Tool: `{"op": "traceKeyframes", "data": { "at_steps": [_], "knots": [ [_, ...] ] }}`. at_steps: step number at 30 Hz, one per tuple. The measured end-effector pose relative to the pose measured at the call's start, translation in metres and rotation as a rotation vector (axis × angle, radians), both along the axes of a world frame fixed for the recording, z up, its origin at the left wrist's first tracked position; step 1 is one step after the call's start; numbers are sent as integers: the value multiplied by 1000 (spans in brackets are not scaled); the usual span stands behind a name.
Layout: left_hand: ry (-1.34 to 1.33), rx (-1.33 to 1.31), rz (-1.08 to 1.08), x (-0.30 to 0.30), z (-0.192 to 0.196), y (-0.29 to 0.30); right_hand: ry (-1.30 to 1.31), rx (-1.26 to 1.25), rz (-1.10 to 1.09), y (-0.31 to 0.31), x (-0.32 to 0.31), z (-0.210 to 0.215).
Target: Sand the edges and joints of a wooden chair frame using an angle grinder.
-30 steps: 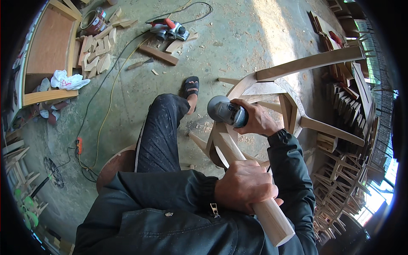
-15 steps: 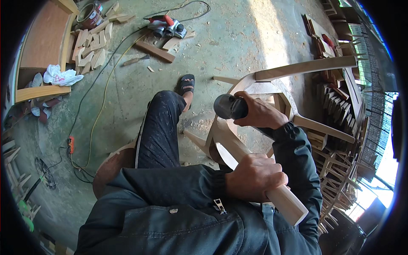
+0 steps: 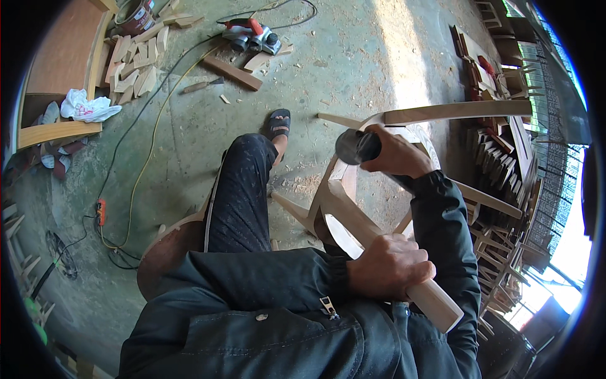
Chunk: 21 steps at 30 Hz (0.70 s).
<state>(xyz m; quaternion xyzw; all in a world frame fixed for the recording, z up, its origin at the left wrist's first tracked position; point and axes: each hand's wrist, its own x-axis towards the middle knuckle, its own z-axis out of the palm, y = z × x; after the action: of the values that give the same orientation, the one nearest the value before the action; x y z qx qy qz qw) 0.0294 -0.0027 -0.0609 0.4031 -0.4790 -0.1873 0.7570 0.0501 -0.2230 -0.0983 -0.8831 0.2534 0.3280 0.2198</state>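
Observation:
A pale, unfinished wooden chair frame (image 3: 351, 206) lies tilted in front of me, its tapered legs sticking out. My left hand (image 3: 392, 266) is closed around one of its smooth rails, near the rail's cut end by my jacket. In my right hand (image 3: 404, 153) is a dark cylinder (image 3: 357, 146) with a greyish round end; its exact kind cannot be made out. The cylinder is over the curved corner of the frame, and whether it touches the wood is unclear. My right forearm hides part of the frame.
Ahead on the floor are a red and grey electric planer (image 3: 252, 36), a wooden bar (image 3: 232, 72) and a chisel-like tool (image 3: 203, 85). Cords run to an orange socket (image 3: 101, 213) on the left. Wood offcuts (image 3: 136, 66) lie upper left; stacked chair parts (image 3: 499, 161) stand right.
My right hand has moved the dark cylinder slightly to the right and a little up along the chair frame. My left hand keeps its grip, shifted slightly right and down in view.

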Motion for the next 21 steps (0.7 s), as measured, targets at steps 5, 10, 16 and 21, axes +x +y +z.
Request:
{"op": "traceKeyframes", "data": {
  "at_steps": [5,10,16,21],
  "knots": [
    [-29,4,11,7,1,4,-196,-208,-136,-14,-34,-4],
    [-35,-17,53,2,3,1,-503,21,-240,2,-90,-28],
    [-42,-1,60,10,7,1,-432,182,-136,16,-85,-39],
    [-16,2,28,9,9,0,-419,242,12,14,-80,-47]
  ]
}}
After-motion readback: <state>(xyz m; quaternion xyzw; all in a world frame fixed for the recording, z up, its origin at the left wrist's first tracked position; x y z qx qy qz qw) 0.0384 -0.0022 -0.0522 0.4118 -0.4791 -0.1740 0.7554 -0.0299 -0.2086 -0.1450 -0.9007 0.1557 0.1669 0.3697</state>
